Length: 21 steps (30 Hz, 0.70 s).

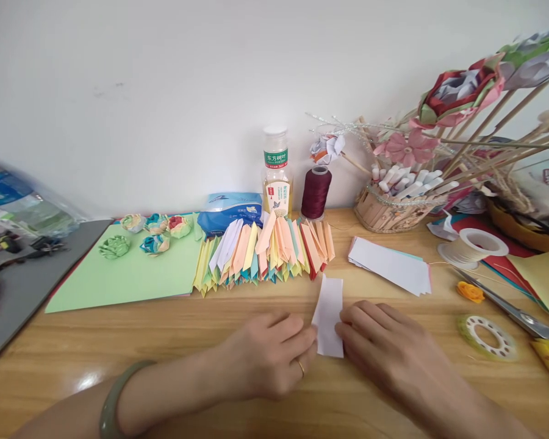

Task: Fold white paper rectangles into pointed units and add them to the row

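Observation:
A small white paper strip [330, 317] with a fold along its left side lies upright in front of me on the wooden table. My left hand [274, 350] pinches its left edge with closed fingers; a ring and a bangle show on that arm. From the other side, my right hand [388, 347] has its fingers bent together on the strip's right edge, its thumb hidden. Just beyond stands a dense row of folded coloured paper pieces [265, 250]. Right of that lies a stack of white paper strips [388, 265].
Paper flowers [115, 246] sit on green sheets [132, 283] at left. A bottle [277, 177], maroon thread spool [316, 192] and pen basket [396, 210] stand along the wall. Scissors [526, 317], a tape roll [487, 337] and a white spool [478, 244] lie at right.

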Available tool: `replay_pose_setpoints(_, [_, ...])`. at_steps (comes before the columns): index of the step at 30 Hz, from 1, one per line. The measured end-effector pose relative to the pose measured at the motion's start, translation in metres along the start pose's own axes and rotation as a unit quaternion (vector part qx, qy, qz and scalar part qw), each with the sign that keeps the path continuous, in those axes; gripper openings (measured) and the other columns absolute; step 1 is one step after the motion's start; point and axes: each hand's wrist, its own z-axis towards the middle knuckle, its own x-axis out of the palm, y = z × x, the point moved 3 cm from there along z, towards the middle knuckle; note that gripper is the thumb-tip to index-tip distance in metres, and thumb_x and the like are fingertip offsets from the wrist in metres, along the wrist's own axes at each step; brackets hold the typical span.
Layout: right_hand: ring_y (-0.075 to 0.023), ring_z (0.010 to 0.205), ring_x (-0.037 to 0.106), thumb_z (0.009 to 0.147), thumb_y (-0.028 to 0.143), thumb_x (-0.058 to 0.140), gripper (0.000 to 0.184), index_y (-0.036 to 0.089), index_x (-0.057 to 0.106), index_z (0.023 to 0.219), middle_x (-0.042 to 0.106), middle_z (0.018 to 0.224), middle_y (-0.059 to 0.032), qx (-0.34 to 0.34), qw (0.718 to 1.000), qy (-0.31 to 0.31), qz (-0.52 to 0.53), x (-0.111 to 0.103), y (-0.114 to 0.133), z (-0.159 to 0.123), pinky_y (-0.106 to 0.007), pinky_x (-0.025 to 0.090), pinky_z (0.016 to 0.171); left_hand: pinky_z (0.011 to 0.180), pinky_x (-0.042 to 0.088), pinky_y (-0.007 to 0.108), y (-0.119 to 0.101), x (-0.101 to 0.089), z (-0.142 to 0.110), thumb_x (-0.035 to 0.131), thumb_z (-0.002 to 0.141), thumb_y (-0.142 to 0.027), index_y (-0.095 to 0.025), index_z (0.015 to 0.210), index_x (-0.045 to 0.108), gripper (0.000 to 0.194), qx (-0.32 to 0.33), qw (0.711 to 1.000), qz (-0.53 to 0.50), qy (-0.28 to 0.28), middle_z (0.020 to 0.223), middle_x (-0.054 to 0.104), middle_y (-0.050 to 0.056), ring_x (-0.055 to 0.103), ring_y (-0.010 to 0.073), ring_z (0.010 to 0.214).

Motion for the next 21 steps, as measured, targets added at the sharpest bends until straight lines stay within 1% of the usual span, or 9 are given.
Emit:
replay_pose_setpoints(3, [-0.0196, 0.071, 0.049, 0.093, 0.014, 0.032, 0.031, 0.018, 0.056, 0.074, 0.056, 0.076, -0.0045, 0.002, 1.000, 0.009, -0.001, 0.0011, -0.0028, 0.0004, -0.033, 0.034, 0.061, 0.075, 0.052, 0.031, -0.0021, 0.0029, -0.0035, 0.042, 0.090, -0.010, -0.007, 0.093, 0.065, 0.023, 0.018, 1.000, 0.023, 0.009, 0.099, 0.067, 0.011, 0.060, 0.0185, 0.087])
replay_pose_setpoints(6, [-0.0187, 0.073, 0.049, 0.092, 0.014, 0.035, 0.027, 0.019, 0.057, 0.079, 0.059, 0.081, -0.0034, -0.022, 0.999, 0.020, 0.040, 0.0025, -0.0007, 0.0006, -0.033, 0.033, 0.064, 0.079, 0.051, 0.033, -0.0028, 0.0052, -0.0051, 0.043, 0.090, -0.010, -0.007, 0.093, 0.064, 0.021, 0.017, 0.999, 0.036, 0.016, 0.098, 0.068, 0.012, 0.061, 0.0194, 0.090])
replay_pose_setpoints(9, [-0.0176, 0.069, 0.046, 0.090, 0.015, 0.040, 0.023, 0.020, 0.056, 0.075, 0.057, 0.074, -0.0012, -0.027, 0.997, 0.027, 0.063, 0.0045, 0.0016, -0.0005, -0.033, 0.030, 0.063, 0.079, 0.051, 0.033, -0.0026, 0.0058, -0.0052, 0.045, 0.089, -0.010, -0.008, 0.092, 0.064, 0.020, 0.008, 0.999, 0.036, 0.015, 0.098, 0.068, 0.012, 0.061, 0.0198, 0.091])
replay_pose_setpoints(13, [-0.0174, 0.069, 0.045, 0.089, 0.015, 0.043, 0.021, 0.020, 0.056, 0.074, 0.056, 0.071, -0.0009, -0.022, 0.997, 0.026, 0.075, 0.0072, 0.0026, -0.0027, -0.033, 0.029, 0.063, 0.078, 0.051, 0.033, -0.0039, 0.0063, -0.0055, 0.041, 0.089, -0.009, -0.009, 0.088, 0.066, 0.025, 0.006, 1.000, 0.009, 0.002, 0.100, 0.067, 0.011, 0.061, 0.0187, 0.087])
replay_pose_setpoints(16, [-0.0177, 0.072, 0.046, 0.089, 0.016, 0.044, 0.018, 0.020, 0.058, 0.078, 0.057, 0.075, -0.0018, -0.008, 0.993, 0.048, 0.105, 0.0067, 0.0022, -0.0027, -0.034, 0.030, 0.066, 0.080, 0.051, 0.033, -0.0063, 0.0061, -0.0061, 0.039, 0.088, -0.007, -0.010, 0.081, 0.066, 0.028, 0.004, 1.000, -0.012, -0.009, 0.097, 0.068, 0.010, 0.060, 0.0187, 0.086])
replay_pose_setpoints(21, [-0.0172, 0.075, 0.049, 0.089, 0.017, 0.044, 0.018, 0.020, 0.058, 0.078, 0.057, 0.081, -0.0023, 0.034, 0.979, 0.097, 0.175, 0.0010, 0.0005, 0.0019, -0.033, 0.034, 0.067, 0.078, 0.052, 0.033, -0.0097, 0.0034, -0.0066, 0.034, 0.088, -0.006, -0.007, 0.084, 0.067, 0.033, 0.008, 1.000, -0.027, -0.004, 0.093, 0.067, 0.010, 0.059, 0.0192, 0.084])
